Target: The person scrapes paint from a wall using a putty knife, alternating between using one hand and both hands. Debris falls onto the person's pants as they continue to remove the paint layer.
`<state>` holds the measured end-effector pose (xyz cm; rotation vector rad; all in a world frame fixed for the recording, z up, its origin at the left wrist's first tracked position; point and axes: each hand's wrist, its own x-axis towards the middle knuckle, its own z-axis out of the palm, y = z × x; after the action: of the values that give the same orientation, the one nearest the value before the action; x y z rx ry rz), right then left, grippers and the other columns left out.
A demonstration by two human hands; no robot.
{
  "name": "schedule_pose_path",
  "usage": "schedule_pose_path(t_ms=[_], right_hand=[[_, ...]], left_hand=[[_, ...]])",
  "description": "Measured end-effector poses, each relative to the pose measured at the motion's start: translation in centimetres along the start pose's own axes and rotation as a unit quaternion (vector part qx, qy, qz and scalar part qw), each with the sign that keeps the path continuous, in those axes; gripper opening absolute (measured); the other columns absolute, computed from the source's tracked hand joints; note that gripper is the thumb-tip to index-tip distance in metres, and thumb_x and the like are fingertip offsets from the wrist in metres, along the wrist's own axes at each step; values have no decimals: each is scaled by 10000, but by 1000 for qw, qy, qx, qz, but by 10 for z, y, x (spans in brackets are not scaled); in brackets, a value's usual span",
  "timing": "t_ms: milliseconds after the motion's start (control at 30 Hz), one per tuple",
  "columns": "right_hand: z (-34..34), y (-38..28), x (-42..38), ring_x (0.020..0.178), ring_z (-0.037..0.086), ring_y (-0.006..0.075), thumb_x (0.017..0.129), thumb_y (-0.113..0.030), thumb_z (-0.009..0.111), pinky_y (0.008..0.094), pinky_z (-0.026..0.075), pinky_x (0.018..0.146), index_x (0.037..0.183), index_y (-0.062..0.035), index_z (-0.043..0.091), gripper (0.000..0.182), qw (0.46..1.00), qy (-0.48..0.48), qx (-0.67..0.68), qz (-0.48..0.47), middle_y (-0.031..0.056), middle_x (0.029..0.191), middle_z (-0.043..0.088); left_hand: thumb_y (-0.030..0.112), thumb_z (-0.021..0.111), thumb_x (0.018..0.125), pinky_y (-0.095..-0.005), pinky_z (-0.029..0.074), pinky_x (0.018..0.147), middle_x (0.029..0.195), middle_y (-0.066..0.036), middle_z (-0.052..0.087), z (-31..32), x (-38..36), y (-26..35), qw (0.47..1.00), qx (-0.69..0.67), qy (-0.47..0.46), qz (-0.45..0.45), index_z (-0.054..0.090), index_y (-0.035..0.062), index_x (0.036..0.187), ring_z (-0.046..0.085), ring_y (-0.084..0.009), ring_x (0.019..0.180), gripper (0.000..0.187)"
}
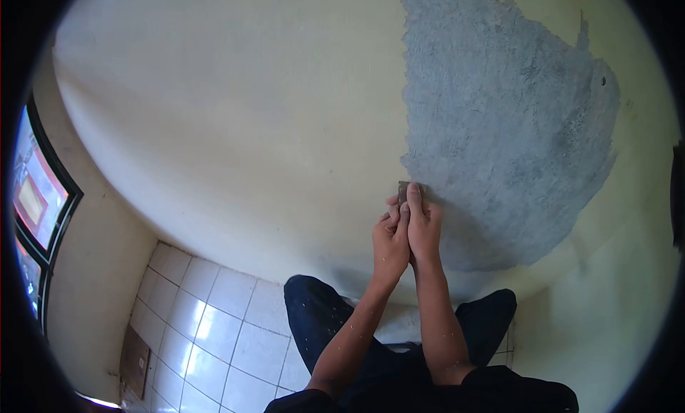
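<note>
Both my hands meet at the wall, close together, at the lower left edge of a rough grey patch (499,120). A small flat brown scraper-like piece (403,192) is pressed against the wall there; its exact kind is hard to make out. My right hand (424,224) grips it with the thumb lying along its face. Just beside it, my left hand (389,243) is closed on the lower part of the same piece, its fingers curled. Pale flecks dot both forearms. Cream paint (285,113) covers the wall left of the patch's jagged border.
My bent knees (314,306) in dark trousers are close to the wall below my hands. White floor tiles (221,334) extend to the lower left. A dark-framed window (50,220) is at the far left, and a brown board (134,363) lies by the side wall.
</note>
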<state>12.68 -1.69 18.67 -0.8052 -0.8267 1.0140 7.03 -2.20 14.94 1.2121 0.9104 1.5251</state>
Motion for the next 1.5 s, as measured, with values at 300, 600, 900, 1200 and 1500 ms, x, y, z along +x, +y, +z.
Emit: schedule_pose_path(t_ms=[300, 600, 900, 1200, 1500], right_hand=[[-6, 7, 1, 578, 562, 127, 1104, -305, 543, 345, 569, 602, 792, 57, 640, 487, 1000, 16, 5, 14, 67, 660, 591], [-1, -5, 6, 597, 575, 155, 1102, -337, 542, 336, 528, 592, 771, 28, 596, 496, 999, 13, -27, 12, 85, 714, 609], [-6, -4, 1, 602, 564, 156, 1109, -350, 509, 362, 565, 630, 856, 50, 635, 490, 999, -7, -37, 21, 51, 669, 546], [-24, 9, -10, 646, 600, 179, 1102, -392, 514, 348, 585, 694, 901, 58, 653, 512, 998, 4, -50, 48, 56, 690, 577], [-24, -16, -8, 834, 732, 244, 1109, -448, 467, 370, 622, 822, 1103, 113, 684, 601, 991, -24, -111, 76, 67, 719, 630]], left_hand=[[260, 577, 1086, -346, 496, 832, 890, -179, 687, -2, -3, -6, 999, 2, -22, -28, 701, -116, 960, 591, -186, 853, 415], [225, 575, 1078, -362, 493, 872, 899, -194, 697, 4, 1, 6, 999, -21, -3, -28, 685, -119, 1007, 620, -221, 904, 368], [247, 580, 1073, -374, 487, 910, 940, -210, 730, 3, -4, 6, 1000, 1, -15, -14, 703, -103, 1001, 638, -249, 967, 378], [334, 566, 1092, -289, 432, 499, 689, -73, 610, 12, -17, -20, 998, -8, 35, 48, 681, -69, 818, 563, -109, 613, 500], [403, 478, 1118, -243, 262, 379, 576, 54, 417, -14, -45, 17, 936, -210, -161, -232, 551, 84, 846, 366, -62, 410, 425]])
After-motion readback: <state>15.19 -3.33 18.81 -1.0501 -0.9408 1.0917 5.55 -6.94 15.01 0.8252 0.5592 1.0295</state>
